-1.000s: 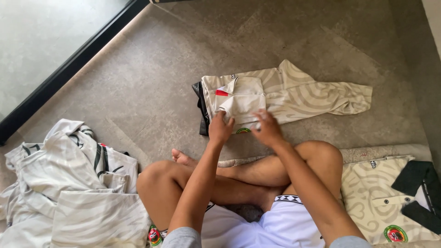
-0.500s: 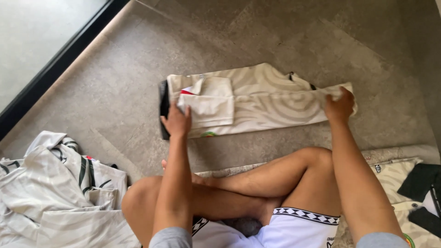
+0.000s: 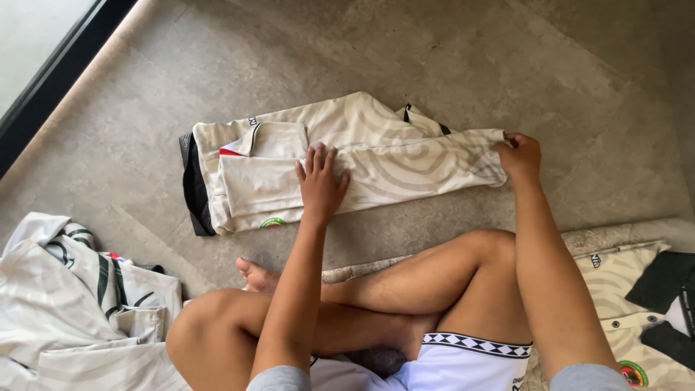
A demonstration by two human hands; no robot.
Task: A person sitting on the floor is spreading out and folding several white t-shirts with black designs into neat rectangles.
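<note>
From my feed, the cream jersey [image 3: 376,166] lies on the grey floor [image 3: 507,65] just beyond the person's crossed legs [image 3: 376,304], long axis running left to right. Its folded collar end with the black trim points left and the narrower end points right. On the near left there's a heap of pale clothes [image 3: 72,304] with dark stripes, well apart from it. The left hand [image 3: 320,182] is flat on the middle of the jersey, palm down, fingers spread and pointing away, pressing rather than gripping. The right hand [image 3: 520,156] has its arm stretched out and its fingers closed on the jersey's right end. More patterned clothes [image 3: 637,289] sit at the near right. Nothing's blocking the jersey.
</note>
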